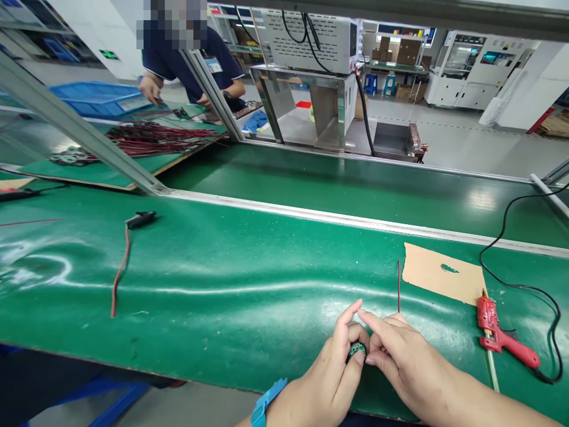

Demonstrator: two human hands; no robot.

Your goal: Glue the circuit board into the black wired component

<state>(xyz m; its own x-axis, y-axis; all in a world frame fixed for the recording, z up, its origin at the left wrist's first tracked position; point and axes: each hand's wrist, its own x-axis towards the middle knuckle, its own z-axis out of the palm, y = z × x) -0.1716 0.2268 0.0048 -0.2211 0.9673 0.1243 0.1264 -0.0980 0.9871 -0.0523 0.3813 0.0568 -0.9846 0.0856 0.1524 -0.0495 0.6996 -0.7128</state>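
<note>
A small round green circuit board (pixel 357 351) is pinched between the thumb and fingers of my left hand (pixel 331 367), low over the bench. My right hand (pixel 409 362) is closed beside it, with thumb and fingertips pressed together at the board's right edge. What those fingers grip is hidden. From behind the right hand a thin red wire (pixel 399 286) points away across the green mat. Whether this wire joins the board cannot be seen. The two index fingertips nearly meet above the board.
Right of my hands lie a red glue gun (pixel 507 341) with a black cord and a piece of cardboard (pixel 440 274). A black-ended cable (pixel 119 273) rests at left. Beyond the metal frame (pixel 311 212), a co-worker (pixel 195 77) handles parts near piled red wires (pixel 160 137).
</note>
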